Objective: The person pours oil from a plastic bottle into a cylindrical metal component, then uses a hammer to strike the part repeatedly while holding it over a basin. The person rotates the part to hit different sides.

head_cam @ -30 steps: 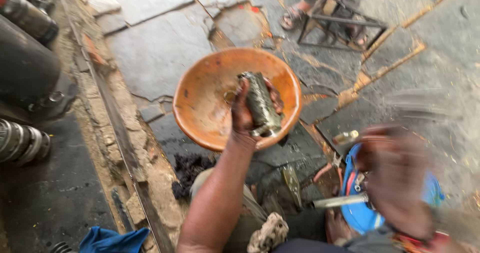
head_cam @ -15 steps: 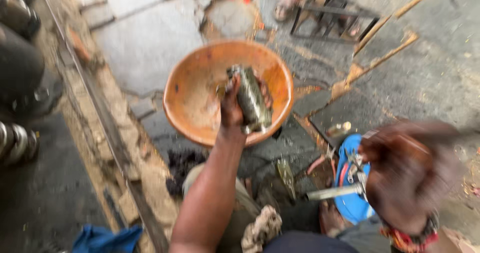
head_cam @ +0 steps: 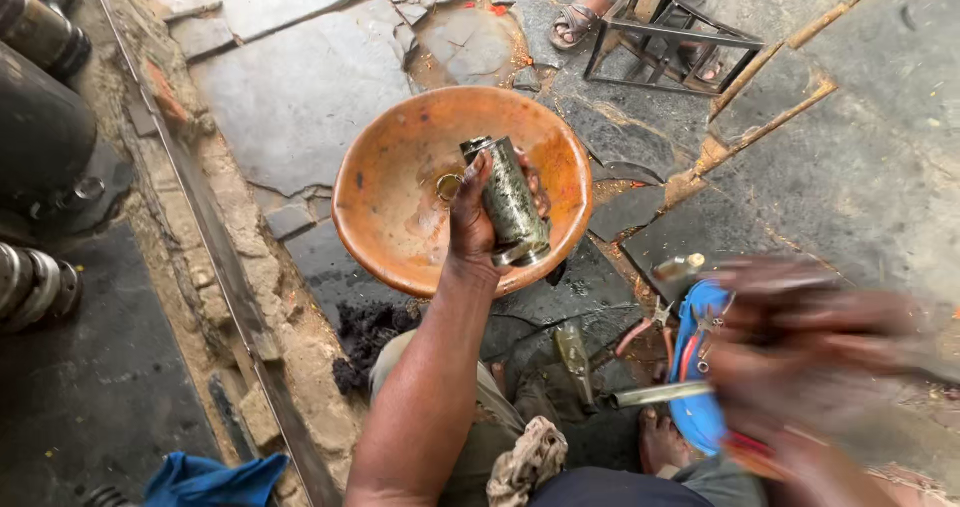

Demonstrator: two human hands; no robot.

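Left hand (head_cam: 470,229) grips a grimy metal cylinder (head_cam: 508,204) over the orange basin (head_cam: 400,157); right hand (head_cam: 800,352) a motion blur.

Since half a second ago the cylinder sits a little lower and more central over the basin, grip unchanged — held, not set down. Right hand has swung in over the blue container (head_cam: 692,387); whether it holds anything I cannot tell. No readable labels or signs — only a blue cloth (head_cam: 215,479) at bottom left and a dark metal frame (head_cam: 665,37) on the cracked stone floor (head_cam: 300,87) beyond.
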